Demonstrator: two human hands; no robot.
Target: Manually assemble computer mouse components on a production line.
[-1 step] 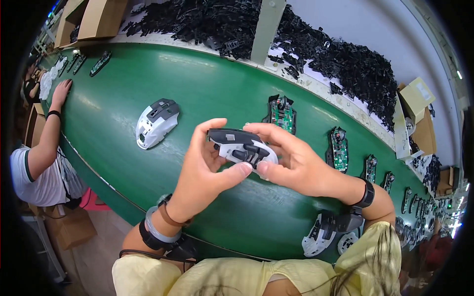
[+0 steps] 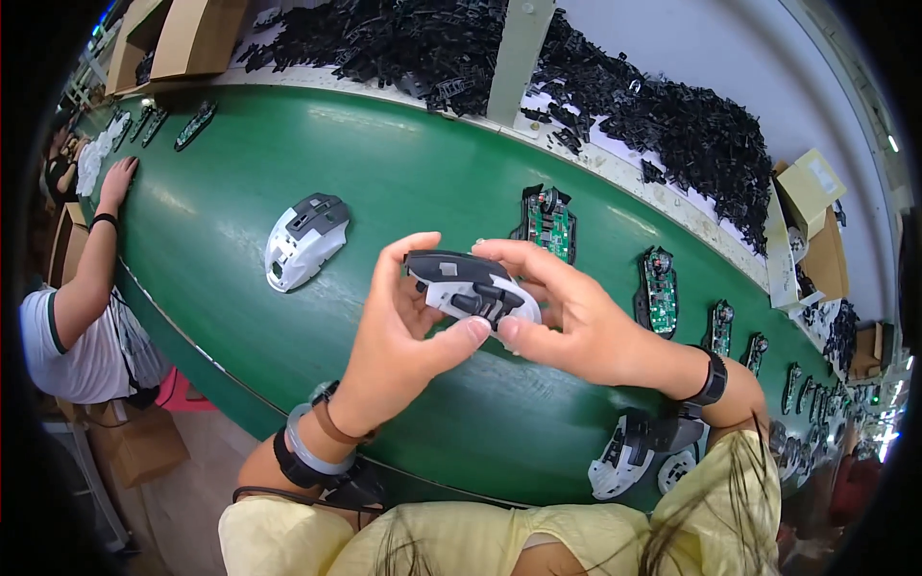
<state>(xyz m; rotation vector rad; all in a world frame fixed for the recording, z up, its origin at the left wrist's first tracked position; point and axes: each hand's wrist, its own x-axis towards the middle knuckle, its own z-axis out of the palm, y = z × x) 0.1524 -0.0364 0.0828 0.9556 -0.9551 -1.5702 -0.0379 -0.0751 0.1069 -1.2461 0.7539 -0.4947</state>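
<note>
Between both hands I hold a white and dark grey computer mouse shell (image 2: 471,288) above the green bench, tilted so its underside with black inner parts faces me. My left hand (image 2: 394,322) grips one end, its thumb pressed near the lower edge. At the other end is my right hand (image 2: 571,317), its thumb tip close beside the left thumb. A second white and grey mouse shell (image 2: 305,240) lies on the bench to the left. Just beyond my right hand sits a black base with a green circuit board (image 2: 547,228).
More bases with circuit boards (image 2: 658,293) line the bench to the right. Near my right elbow lie white and grey shells (image 2: 622,456). Heaps of black plastic parts (image 2: 663,134) fill the ledge behind. At left, a co-worker's arm (image 2: 91,250) rests on the green bench (image 2: 221,298).
</note>
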